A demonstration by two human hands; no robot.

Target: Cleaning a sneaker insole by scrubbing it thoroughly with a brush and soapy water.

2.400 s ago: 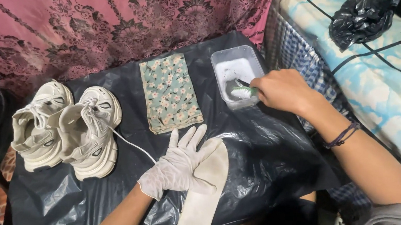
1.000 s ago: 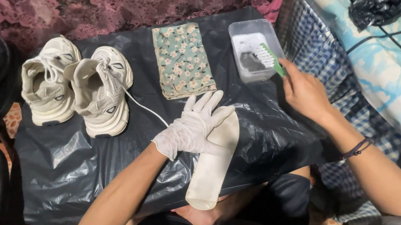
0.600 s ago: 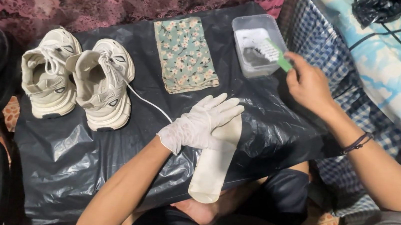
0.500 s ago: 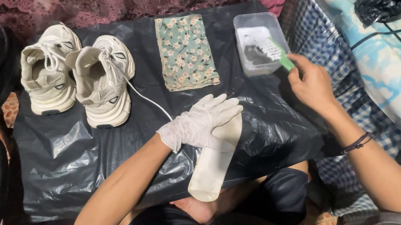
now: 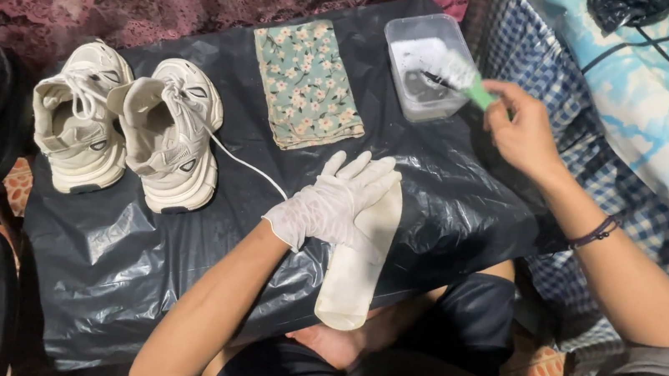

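Since the earlier frames the right hand (image 5: 521, 134) hasn't gone far: half a second ago it was already at the tub, and the brush head now sits a bit deeper inside it. Left hand looks basically unchanged, same spot on the insole.

So, right hand is bare, up at about 1 o'clock in the view, fingers closed around the green handle of a brush (image 5: 463, 78). Bristle end is down in the clear plastic tub (image 5: 419, 34), which has something foamy white plus a dark patch in it. Can't tell whether the bristles actually touch the bottom. A dark cord bracelet (image 5: 595, 234) sits on that wrist.

Left hand (image 5: 337, 201) wears a white glove, roughly dead centre, fingers spread flat and pressing down on the upper end of a pale shoe insole (image 5: 354, 270). It's not gripping, just pinning. The insole runs from under the palm toward 6 o'clock, lying on black plastic sheeting (image 5: 131, 274).

Other stuff on the sheeting: a floral green cloth (image 5: 306, 82) at 12 o'clock, just left of the tub, and a pair of off-white sneakers (image 5: 127, 131) at 9 to 10 o'clock, standing side by side, with one lace (image 5: 246, 168) trailing toward the gloved hand.
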